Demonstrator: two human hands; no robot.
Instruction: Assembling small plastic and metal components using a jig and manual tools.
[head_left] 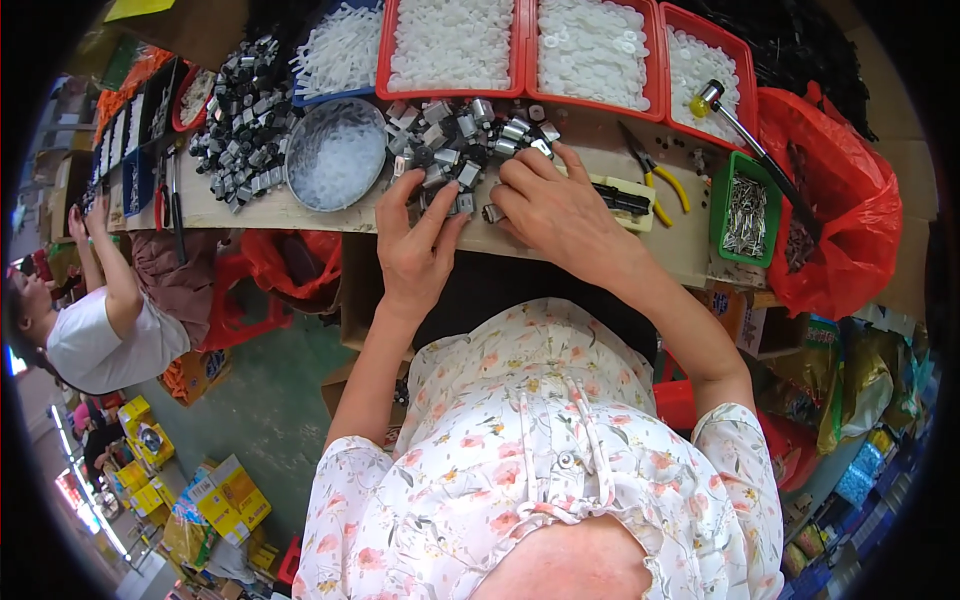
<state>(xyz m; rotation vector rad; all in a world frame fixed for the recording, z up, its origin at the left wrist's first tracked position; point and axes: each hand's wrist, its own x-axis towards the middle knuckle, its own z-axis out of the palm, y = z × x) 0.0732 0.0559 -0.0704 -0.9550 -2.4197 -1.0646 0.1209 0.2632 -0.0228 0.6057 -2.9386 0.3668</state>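
Observation:
A heap of small silver-and-black motors [450,140] lies on the bench in front of me. My left hand [418,240] reaches to the heap's near edge, fingers apart and fingertips among the motors; nothing is plainly gripped there. One loose motor [464,203] sits just right of its fingers. My right hand [562,208] is curled at the right side of the heap. Its fingertips close on a small silver motor [492,213], partly hidden by the fingers. Beyond that hand is a cream-coloured holder [625,215] with a black part in it.
Behind the heap stand red trays [530,90] of white plastic parts. A round metal bowl [372,185] is at left, yellow-handled pliers [660,190] at right. A green bin [768,245] of metal pins adjoins a red bag [860,220]. Another person [125,320] works at far left.

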